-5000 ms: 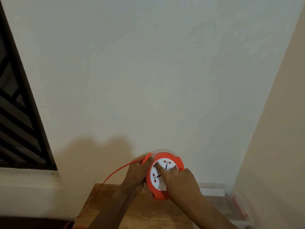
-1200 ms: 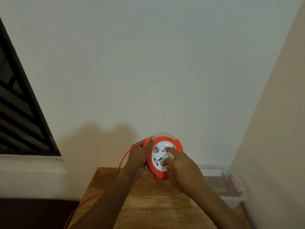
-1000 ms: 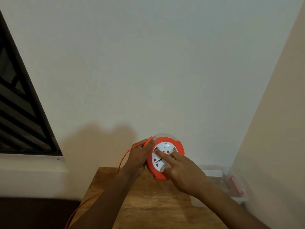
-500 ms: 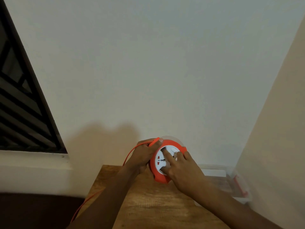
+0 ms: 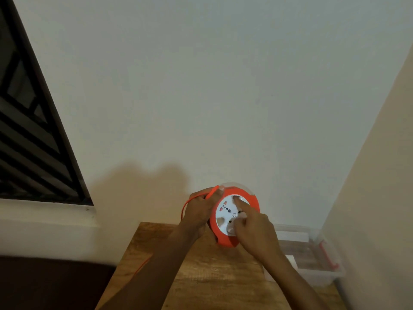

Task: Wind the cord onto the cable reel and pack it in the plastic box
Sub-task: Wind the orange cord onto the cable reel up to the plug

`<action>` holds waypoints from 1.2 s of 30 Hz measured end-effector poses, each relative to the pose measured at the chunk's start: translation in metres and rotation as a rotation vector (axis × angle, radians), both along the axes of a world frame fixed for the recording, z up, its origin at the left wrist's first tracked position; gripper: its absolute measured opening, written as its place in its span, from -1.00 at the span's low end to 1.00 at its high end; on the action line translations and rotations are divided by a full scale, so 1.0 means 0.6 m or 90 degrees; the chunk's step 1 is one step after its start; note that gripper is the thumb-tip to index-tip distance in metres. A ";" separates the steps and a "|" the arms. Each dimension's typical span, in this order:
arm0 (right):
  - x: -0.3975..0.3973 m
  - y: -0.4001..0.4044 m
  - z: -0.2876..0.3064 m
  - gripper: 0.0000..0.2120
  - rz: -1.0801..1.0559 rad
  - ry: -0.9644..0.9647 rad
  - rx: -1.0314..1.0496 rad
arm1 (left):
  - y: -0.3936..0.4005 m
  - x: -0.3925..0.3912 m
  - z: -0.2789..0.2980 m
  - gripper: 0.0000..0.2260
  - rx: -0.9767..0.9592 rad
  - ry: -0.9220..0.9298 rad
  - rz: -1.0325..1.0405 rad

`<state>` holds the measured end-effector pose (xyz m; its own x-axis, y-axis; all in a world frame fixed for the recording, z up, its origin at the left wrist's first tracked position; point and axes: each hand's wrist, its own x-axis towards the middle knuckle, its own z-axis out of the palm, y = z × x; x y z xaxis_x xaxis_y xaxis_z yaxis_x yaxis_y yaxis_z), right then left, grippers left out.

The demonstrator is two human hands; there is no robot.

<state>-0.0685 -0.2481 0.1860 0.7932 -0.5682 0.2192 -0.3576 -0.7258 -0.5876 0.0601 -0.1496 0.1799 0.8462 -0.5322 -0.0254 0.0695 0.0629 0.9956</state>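
The orange cable reel (image 5: 225,241) with a white socket face stands on edge above the wooden table (image 5: 207,274). My left hand (image 5: 200,211) grips its left rim, thumb near the top. My right hand (image 5: 254,233) presses fingers onto the white face, index finger pointing up toward the rim. The orange cord (image 5: 185,203) loops out from the reel's top left, runs behind my left arm and shows again lower down beside the table's left edge. A clear plastic box (image 5: 312,258) with a red latch sits on the table to the right.
A pale wall stands right behind the reel, and a second wall closes in on the right beside the box. A dark barred window (image 5: 29,142) with a sill is at the left. Dark floor lies beyond the table's left edge.
The white face has turned under my right fingers; its socket marks sit at a different angle. The cord loop at the left has stayed short. My left hand keeps its grip.
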 end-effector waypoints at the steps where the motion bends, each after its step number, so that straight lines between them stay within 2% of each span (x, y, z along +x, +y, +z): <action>1: -0.005 0.002 0.000 -0.52 -0.006 -0.023 0.110 | 0.000 -0.001 -0.003 -0.73 0.006 0.009 0.004; 3: -0.013 0.003 0.002 -0.51 -0.002 -0.033 0.201 | -0.001 -0.001 -0.008 -0.73 -0.001 0.042 0.000; 4: -0.017 0.001 0.003 -0.50 0.004 -0.027 0.168 | -0.001 -0.001 -0.011 -0.73 -0.007 0.049 -0.002; 6: -0.023 -0.001 0.007 -0.48 0.010 0.005 -0.015 | -0.002 -0.002 -0.009 -0.73 -0.016 0.054 -0.009; 9: -0.028 -0.003 0.017 -0.63 0.063 -0.022 -0.256 | -0.001 0.004 0.005 -0.73 0.000 0.012 -0.030; 11: -0.033 -0.008 0.022 -0.68 0.142 -0.046 -0.339 | 0.004 0.006 0.013 -0.74 0.006 -0.021 -0.047; 15: -0.030 -0.012 0.027 -0.59 0.264 0.076 -0.447 | 0.009 0.001 0.014 -0.75 0.011 -0.036 -0.078; 20: -0.022 -0.020 0.030 -0.38 0.228 0.180 -0.479 | 0.010 0.007 0.016 -0.75 0.028 -0.012 -0.065; 27: -0.004 0.007 0.016 -0.40 0.144 0.219 -0.564 | 0.005 -0.002 0.026 -0.67 0.000 -0.021 -0.081; 31: 0.010 -0.006 0.028 -0.31 0.137 0.248 -0.505 | 0.005 0.003 0.030 -0.72 0.012 -0.018 -0.087; 34: 0.014 -0.007 0.038 -0.37 0.093 0.181 -0.470 | 0.003 0.007 0.039 -0.73 -0.028 -0.028 -0.067; 36: 0.017 -0.009 0.054 -0.47 0.025 0.047 -0.310 | -0.001 0.006 0.042 -0.79 -0.078 -0.002 -0.038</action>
